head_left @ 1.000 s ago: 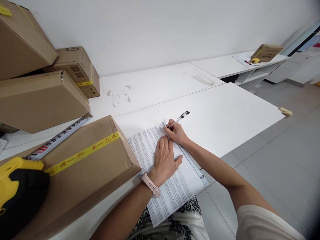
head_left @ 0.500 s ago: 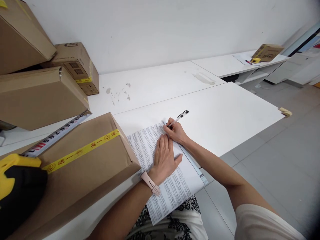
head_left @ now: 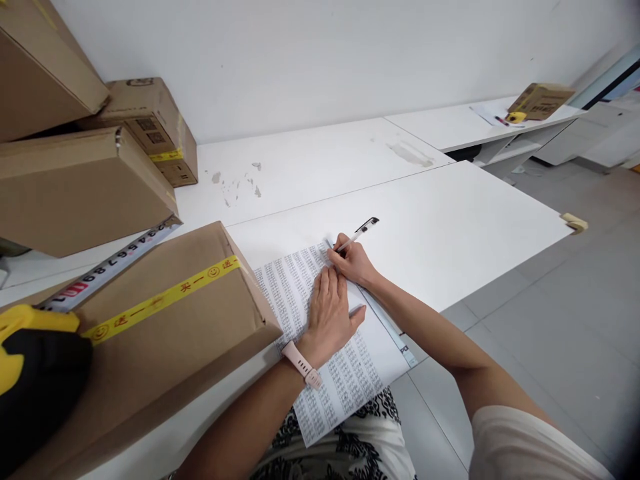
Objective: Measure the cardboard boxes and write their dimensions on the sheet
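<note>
Rows of small dark writing cover much of a sheet of paper (head_left: pixel 287 283) that lies tilted on the white table and hangs over its front edge. My left hand (head_left: pixel 330 310) rests flat on the sheet, fingers stretched out. At the sheet's top right corner my right hand (head_left: pixel 353 260) is closed around a pen (head_left: pixel 367 228) with a clear barrel and a black cap end pointing up and right. The pen's tip is hidden by my fingers. Under the sheet's right side shows a strip of a light-blue printed item (head_left: pixel 406 355).
A cardboard box (head_left: pixel 175 347) with yellow tape stands close left of the paper. An extended tape measure (head_left: pixel 40 360) lies on it. More boxes (head_left: pixel 145 127) are stacked at the back left. Far right, a small box (head_left: pixel 543 100) sits on the white table (head_left: pixel 450 227).
The view has shifted very slightly. Both hands keep nearly the same place on the paper, and the pen stays in my right hand with almost the same tilt.
</note>
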The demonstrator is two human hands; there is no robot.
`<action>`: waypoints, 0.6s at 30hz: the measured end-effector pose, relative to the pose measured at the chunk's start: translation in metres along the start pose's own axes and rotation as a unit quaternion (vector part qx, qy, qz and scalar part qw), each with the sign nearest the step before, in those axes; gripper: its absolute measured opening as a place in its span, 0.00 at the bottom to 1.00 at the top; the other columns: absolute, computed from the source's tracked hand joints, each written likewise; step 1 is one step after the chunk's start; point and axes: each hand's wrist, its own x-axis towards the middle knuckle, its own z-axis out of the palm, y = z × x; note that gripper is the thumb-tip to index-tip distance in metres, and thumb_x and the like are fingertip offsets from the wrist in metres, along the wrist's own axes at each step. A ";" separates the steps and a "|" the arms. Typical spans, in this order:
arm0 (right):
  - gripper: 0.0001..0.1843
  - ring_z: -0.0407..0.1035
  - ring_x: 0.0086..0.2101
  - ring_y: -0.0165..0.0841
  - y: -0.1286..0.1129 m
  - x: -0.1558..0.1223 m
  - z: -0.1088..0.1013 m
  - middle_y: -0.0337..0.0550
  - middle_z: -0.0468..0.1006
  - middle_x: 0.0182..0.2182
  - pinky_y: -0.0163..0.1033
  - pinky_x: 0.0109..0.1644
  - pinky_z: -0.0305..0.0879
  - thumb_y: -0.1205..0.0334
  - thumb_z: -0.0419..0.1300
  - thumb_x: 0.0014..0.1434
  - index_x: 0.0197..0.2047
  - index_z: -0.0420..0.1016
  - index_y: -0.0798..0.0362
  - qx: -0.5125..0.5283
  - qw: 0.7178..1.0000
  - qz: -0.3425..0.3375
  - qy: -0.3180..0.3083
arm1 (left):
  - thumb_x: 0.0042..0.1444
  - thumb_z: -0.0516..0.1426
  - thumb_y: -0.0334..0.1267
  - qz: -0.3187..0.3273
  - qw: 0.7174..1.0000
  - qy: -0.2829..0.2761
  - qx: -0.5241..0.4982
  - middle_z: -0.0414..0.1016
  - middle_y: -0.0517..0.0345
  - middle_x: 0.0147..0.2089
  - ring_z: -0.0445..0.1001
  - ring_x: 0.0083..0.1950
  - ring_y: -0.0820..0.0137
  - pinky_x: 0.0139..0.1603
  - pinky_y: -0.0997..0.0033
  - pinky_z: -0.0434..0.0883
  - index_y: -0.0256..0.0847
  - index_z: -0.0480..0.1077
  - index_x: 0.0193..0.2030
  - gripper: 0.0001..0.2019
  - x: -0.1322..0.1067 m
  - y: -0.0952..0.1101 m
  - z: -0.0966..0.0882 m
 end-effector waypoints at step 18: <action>0.11 0.53 0.22 0.28 -0.001 0.001 0.000 0.31 0.59 0.18 0.37 0.28 0.50 0.57 0.56 0.56 0.27 0.57 0.48 -0.013 1.000 0.009 0.014 | 0.62 0.53 0.53 -0.004 1.000 -0.004 -0.007 0.56 0.24 0.71 0.51 0.74 0.43 0.72 0.45 0.52 0.18 0.56 0.67 0.38 -0.001 -0.001 0.001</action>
